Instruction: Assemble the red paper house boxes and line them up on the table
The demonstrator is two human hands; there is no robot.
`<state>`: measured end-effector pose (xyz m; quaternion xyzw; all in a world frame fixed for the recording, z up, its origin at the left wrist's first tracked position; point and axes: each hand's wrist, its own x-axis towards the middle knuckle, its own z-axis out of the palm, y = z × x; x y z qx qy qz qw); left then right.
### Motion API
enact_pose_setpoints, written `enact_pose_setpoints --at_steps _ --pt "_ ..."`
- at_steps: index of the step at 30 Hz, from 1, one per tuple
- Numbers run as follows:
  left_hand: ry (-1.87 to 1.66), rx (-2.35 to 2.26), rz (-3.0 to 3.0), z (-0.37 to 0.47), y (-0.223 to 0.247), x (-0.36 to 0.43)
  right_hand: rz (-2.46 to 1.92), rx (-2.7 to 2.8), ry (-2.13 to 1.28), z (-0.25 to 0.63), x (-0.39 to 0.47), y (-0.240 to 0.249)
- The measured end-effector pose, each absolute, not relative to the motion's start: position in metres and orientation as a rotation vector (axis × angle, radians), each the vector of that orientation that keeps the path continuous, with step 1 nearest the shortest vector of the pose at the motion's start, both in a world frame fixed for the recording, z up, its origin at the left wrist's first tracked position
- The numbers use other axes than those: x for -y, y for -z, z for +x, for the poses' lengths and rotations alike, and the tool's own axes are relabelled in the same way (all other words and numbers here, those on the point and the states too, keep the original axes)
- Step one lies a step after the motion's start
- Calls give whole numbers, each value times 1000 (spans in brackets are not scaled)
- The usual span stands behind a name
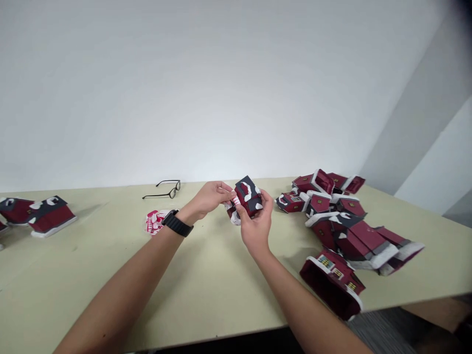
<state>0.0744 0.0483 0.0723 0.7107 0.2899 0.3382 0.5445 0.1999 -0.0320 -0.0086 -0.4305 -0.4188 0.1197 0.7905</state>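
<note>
A small dark red model house [248, 196] with a dark grey roof and white snow trim is held above the table in my right hand [257, 223], its fingers wrapped round the far side and the thumb on the near face. My left hand [212, 197] pinches a small pink-and-white striped piece [236, 198] against the left side of the house. A black watch band is on the left wrist. Beside that wrist lies a pile of pink-and-white pieces [155, 221], partly hidden by the forearm.
Several dark red model houses [352, 236] lie heaped on the right of the pale table [221, 300], some tipped over with open bases showing. More houses [51, 215] stand at the far left. Black eyeglasses [172, 191] rest near the wall.
</note>
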Motion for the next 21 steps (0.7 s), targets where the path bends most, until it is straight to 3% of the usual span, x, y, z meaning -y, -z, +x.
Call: enact_pose_setpoints --at_steps 16,21 --pt "-823 -690 1654 78 -70 -46 -954 960 -206 202 34 6" --pt "-915 -764 2034 71 -75 -49 -919 932 -270 202 34 5"
